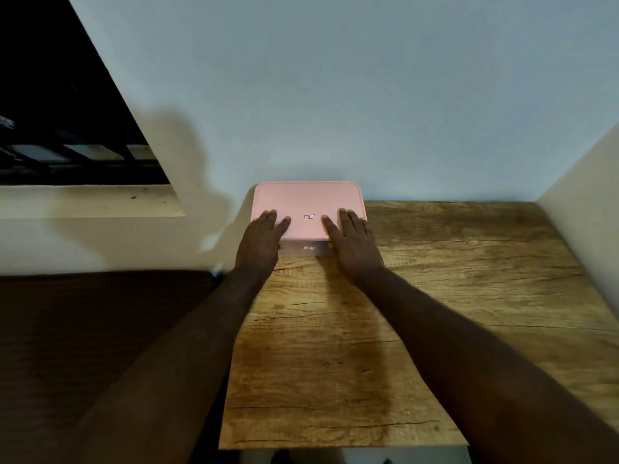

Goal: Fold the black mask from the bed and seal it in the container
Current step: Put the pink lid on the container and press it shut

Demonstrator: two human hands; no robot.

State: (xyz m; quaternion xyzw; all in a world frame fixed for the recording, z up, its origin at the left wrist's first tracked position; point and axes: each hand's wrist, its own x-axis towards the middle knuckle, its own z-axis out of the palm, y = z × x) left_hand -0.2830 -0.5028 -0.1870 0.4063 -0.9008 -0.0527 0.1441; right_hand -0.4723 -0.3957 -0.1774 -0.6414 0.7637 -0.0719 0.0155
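Note:
A rectangular container (303, 249) with a clear body and a pink lid (306, 200) stands at the far left corner of the wooden table (418, 296), against the wall. The lid lies on top of it. My left hand (259, 242) rests flat on the lid's near left part, fingers straight. My right hand (353, 244) lies flat on the lid's near right part, fingers straight too. Both palms hang over the container's front edge. The black mask is not in sight; the lid hides the inside.
A dark brown bed surface (100, 329) lies left of the table. A pale wall (335, 95) rises behind the container, and a side wall (589, 195) closes the right. A dark window (60, 112) with a sill sits upper left.

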